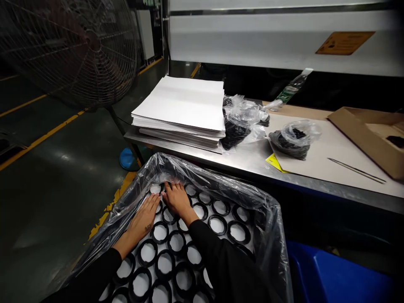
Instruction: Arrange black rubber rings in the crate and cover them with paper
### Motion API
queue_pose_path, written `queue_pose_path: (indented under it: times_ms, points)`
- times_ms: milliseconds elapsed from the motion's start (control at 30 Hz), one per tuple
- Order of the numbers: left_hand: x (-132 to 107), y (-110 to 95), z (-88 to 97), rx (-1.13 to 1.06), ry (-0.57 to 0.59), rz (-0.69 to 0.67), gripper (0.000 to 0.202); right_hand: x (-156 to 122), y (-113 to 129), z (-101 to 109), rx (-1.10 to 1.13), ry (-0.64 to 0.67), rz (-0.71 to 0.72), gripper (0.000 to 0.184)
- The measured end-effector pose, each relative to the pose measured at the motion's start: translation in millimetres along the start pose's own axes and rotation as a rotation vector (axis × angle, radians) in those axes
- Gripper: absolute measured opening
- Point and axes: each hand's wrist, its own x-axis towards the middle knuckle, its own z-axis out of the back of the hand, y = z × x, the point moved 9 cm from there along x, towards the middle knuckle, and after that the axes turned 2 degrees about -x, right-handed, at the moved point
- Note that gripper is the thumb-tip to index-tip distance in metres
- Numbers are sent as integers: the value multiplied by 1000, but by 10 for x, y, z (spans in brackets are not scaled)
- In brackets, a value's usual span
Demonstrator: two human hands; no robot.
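Note:
Several black rings (131, 287) lie in rows on a white sheet (164, 263) inside a container lined with a clear plastic bag (272, 235). My left hand (145, 215) rests flat along the container's left side, fingers stretched out, touching or just above rings near the far left corner. Beside its fingertips, my right hand (177, 199) reaches to the far edge of the layer, palm down with fingers extended over the rings. Neither hand shows anything gripped. Some rings are hidden under my hands and sleeves.
Beyond the container stands a metal table (249, 162) with a stack of white sheets (183, 103), plastic bags of black parts (288, 143), tweezers (356, 170), a bottle (290, 90) and a cardboard box (362, 139). A large fan (91, 42) is at left, a blue bin (334, 273) at right.

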Motion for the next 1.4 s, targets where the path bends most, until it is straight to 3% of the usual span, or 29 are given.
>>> queue_pose_path:
  times_ms: [167, 400, 533, 633, 767, 867, 967, 1067, 1200, 1400]
  points:
    - [115, 146, 57, 14, -104, 176, 58, -35, -122, -12, -74, 25, 2, 49]
    - [196, 17, -6, -17, -103, 129, 57, -31, -55, 48, -109, 66, 1, 52]
    - [161, 69, 24, -48, -84, 129, 53, -126, -19, 141, -62, 81, 12, 49]
    - [-27, 64, 81, -77, -64, 123, 51, -359, -28, 223, -39, 83, -22, 45]
    - [-601, -30, 159, -106, -66, 185, 54, -680, 85, 274, -14, 67, -90, 48]
    - [-1086, -105, 188, -109, -84, 299, 56, -763, 387, 219, 32, 77, -36, 49]
    - [-1388, -151, 162, -100, -86, 401, 57, -722, 737, 100, 85, 107, 101, 51]
    - [-1467, -141, 99, -76, -99, 489, 60, -651, 862, -33, 104, 125, 166, 49]
    - [-1396, -223, -10, -73, -124, 531, 59, -635, 771, -141, 85, 143, 183, 45]
    - [-1388, -437, -43, -163, -125, 542, 56, -517, 659, -55, 19, 140, 226, 42]
